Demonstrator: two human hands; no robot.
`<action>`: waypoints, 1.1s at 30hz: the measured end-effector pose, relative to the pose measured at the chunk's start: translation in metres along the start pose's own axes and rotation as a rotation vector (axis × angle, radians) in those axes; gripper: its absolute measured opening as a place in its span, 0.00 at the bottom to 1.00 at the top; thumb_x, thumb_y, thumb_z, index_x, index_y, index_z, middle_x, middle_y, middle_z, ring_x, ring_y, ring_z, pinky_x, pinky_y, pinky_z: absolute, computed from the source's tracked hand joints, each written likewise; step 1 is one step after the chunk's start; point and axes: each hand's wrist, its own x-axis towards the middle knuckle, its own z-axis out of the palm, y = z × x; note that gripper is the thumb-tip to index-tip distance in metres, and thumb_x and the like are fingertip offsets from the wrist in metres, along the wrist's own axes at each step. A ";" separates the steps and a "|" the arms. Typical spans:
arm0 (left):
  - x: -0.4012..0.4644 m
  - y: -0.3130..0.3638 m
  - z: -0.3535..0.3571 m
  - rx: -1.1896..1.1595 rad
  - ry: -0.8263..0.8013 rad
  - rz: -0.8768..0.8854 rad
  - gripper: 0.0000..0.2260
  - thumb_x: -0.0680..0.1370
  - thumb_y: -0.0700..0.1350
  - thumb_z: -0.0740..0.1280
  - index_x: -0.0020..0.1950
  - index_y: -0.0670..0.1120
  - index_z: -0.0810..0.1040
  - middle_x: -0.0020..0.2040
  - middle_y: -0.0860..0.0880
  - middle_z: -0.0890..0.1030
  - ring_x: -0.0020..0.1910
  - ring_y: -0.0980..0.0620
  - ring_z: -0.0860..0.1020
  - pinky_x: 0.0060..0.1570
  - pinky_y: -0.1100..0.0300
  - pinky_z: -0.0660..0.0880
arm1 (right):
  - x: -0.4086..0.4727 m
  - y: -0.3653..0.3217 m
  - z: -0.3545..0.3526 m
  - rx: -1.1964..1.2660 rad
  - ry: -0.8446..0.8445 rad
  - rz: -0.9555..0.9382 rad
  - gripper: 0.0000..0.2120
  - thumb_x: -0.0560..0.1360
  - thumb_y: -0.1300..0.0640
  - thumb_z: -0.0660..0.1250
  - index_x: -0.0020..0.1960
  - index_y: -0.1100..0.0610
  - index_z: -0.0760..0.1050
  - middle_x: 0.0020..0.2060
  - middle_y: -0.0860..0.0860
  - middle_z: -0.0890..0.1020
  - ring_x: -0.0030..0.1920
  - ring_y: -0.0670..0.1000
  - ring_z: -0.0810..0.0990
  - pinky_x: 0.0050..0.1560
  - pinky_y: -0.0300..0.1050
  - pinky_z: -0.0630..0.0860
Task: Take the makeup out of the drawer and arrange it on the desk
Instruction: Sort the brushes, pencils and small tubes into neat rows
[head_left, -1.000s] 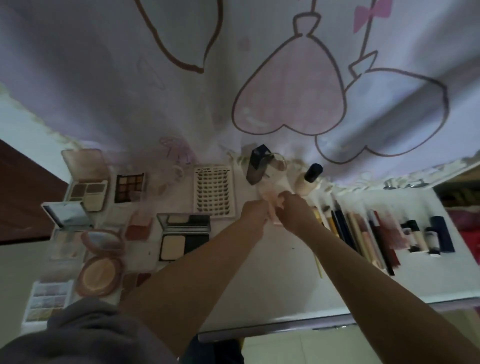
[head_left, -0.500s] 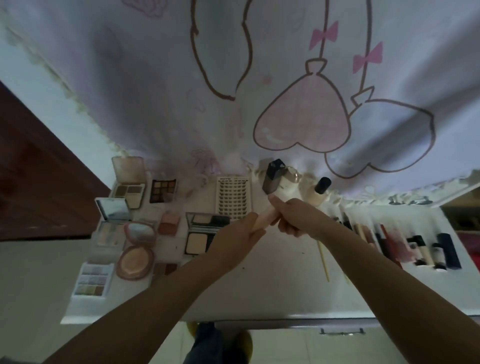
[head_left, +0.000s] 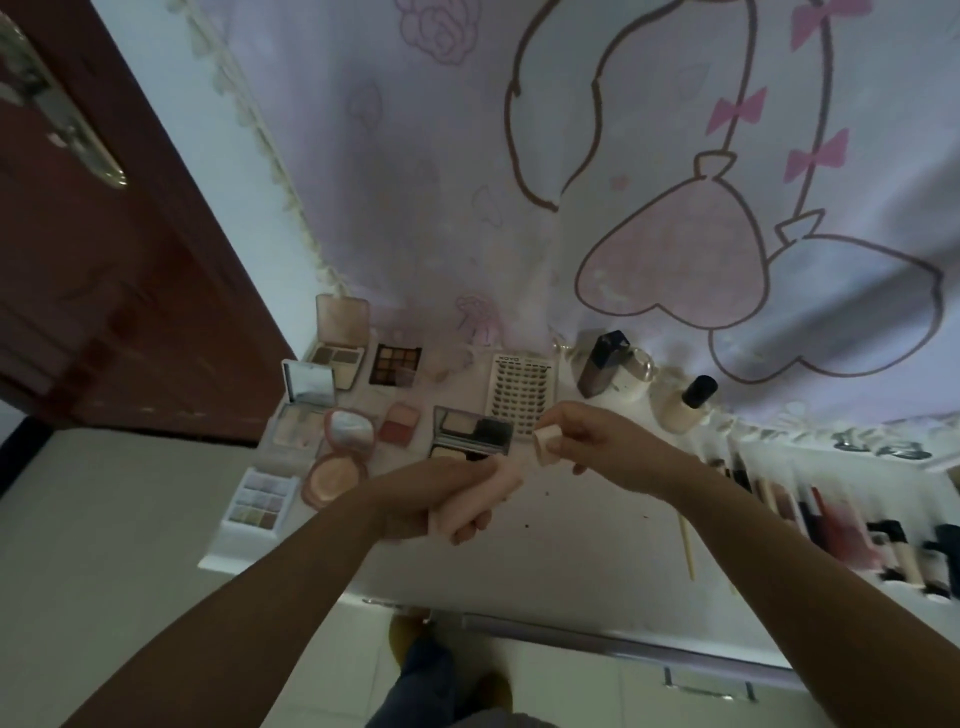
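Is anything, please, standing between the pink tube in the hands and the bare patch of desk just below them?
Nothing visible does. The left hand holds the pink tube and the right hand holds its cap above a bare stretch of desk; only a thin stick lies off to the right.

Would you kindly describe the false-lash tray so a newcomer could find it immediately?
Start at the white desk below the heart-print curtain. At its back edge, left of the dark square bottle, lies the false-lash tray. Unlike the neighbouring palettes, it is white with rows of small dark lashes.
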 end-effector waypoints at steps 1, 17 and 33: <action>-0.004 -0.007 -0.003 -0.081 0.023 -0.001 0.18 0.78 0.54 0.62 0.58 0.41 0.75 0.38 0.44 0.81 0.34 0.51 0.78 0.32 0.60 0.75 | 0.000 0.002 0.000 0.083 0.041 0.008 0.07 0.78 0.58 0.62 0.53 0.46 0.72 0.48 0.45 0.79 0.47 0.43 0.79 0.42 0.36 0.76; 0.001 -0.104 0.012 0.523 0.978 0.138 0.07 0.79 0.46 0.63 0.53 0.45 0.72 0.43 0.53 0.76 0.40 0.54 0.75 0.39 0.64 0.70 | 0.019 0.055 0.151 0.187 0.181 0.436 0.08 0.76 0.51 0.66 0.50 0.54 0.70 0.42 0.52 0.79 0.39 0.49 0.77 0.37 0.41 0.76; 0.019 -0.120 0.004 1.450 1.032 0.093 0.14 0.78 0.53 0.57 0.59 0.46 0.67 0.56 0.46 0.73 0.52 0.50 0.73 0.50 0.60 0.69 | 0.023 0.045 0.168 0.072 0.388 0.430 0.09 0.78 0.54 0.62 0.57 0.55 0.71 0.51 0.53 0.73 0.47 0.52 0.76 0.48 0.46 0.78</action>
